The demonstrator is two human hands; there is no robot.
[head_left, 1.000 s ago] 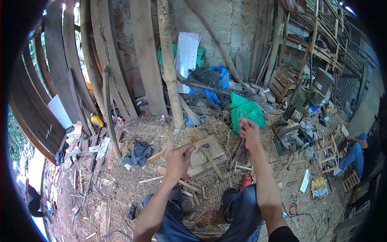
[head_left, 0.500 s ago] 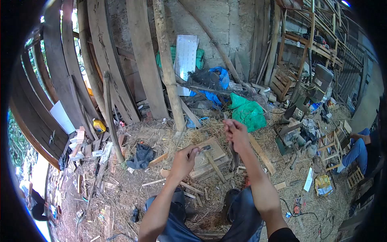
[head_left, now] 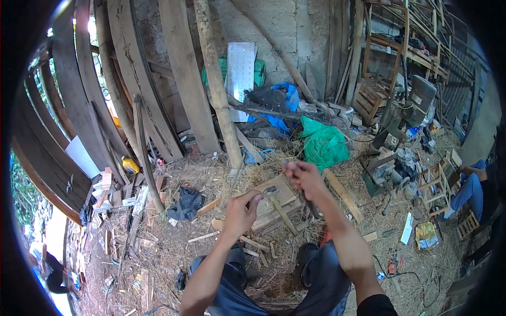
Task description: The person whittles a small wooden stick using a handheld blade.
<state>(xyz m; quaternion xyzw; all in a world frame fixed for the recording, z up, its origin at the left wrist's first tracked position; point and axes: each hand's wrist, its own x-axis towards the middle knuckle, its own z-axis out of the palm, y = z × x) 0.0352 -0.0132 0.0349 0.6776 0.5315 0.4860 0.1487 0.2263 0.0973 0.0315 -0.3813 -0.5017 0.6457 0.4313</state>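
Observation:
My left hand (head_left: 243, 213) is closed, thumb and index finger pressed together; anything between them is too small to make out. Up and to the right, my right hand (head_left: 305, 180) hovers with curled, slightly blurred fingertips pinched together, and what they hold cannot be made out. Below and between both hands stands a low wooden block (head_left: 282, 192). A hammer (head_left: 283, 215) rests on it, its dark head near my left fingertips and its wooden handle slanting toward my knees. A dark narrow thing (head_left: 313, 209) lies at the block's right side, partly hidden by my right forearm.
A black plastic bag (head_left: 187, 204) and wood scraps lie on the straw-strewn ground at left. A green sack (head_left: 324, 145) sits beyond my right hand. A wooden post (head_left: 217, 87) rises ahead. At far right another person's leg (head_left: 468, 195) shows beside a small wooden frame (head_left: 435, 189).
My right hand has moved a little left and down, and its fingers have shifted. My left hand stays nearly in place. The view has tilted slightly.

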